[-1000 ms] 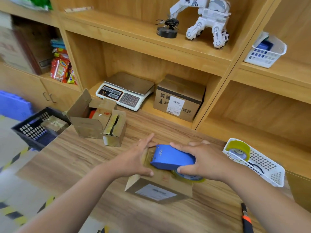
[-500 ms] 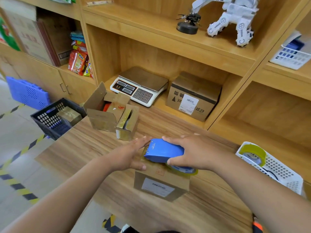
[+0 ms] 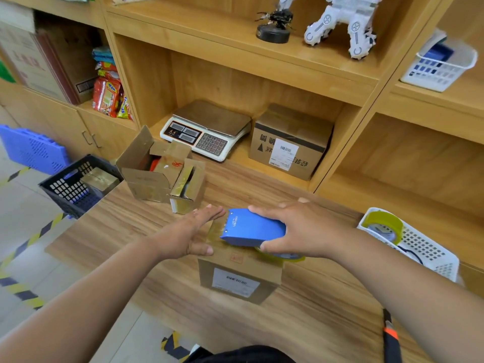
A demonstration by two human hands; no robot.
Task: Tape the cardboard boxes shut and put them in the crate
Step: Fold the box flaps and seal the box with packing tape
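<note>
A small cardboard box (image 3: 237, 280) with a white label stands on the wooden table (image 3: 125, 231) in front of me. My right hand (image 3: 301, 227) grips a blue tape dispenser (image 3: 252, 227) lying on the box top, its toothed end pointing left. My left hand (image 3: 192, 233) lies flat on the left part of the box top, fingers straight. Two open cardboard boxes (image 3: 146, 169) stand at the table's far left. A dark crate (image 3: 56, 188) beyond the table's left end holds one taped box (image 3: 100, 179).
A white basket (image 3: 424, 247) with a roll of tape (image 3: 383, 226) sits at the right. A utility knife (image 3: 391, 339) lies at the near right. On the shelf behind are a scale (image 3: 207, 129) and a sealed carton (image 3: 289, 141). A blue crate (image 3: 31, 149) stands on the floor.
The dispenser and my right hand have slid left along the box top toward my left hand. My view has shifted left and nearer.
</note>
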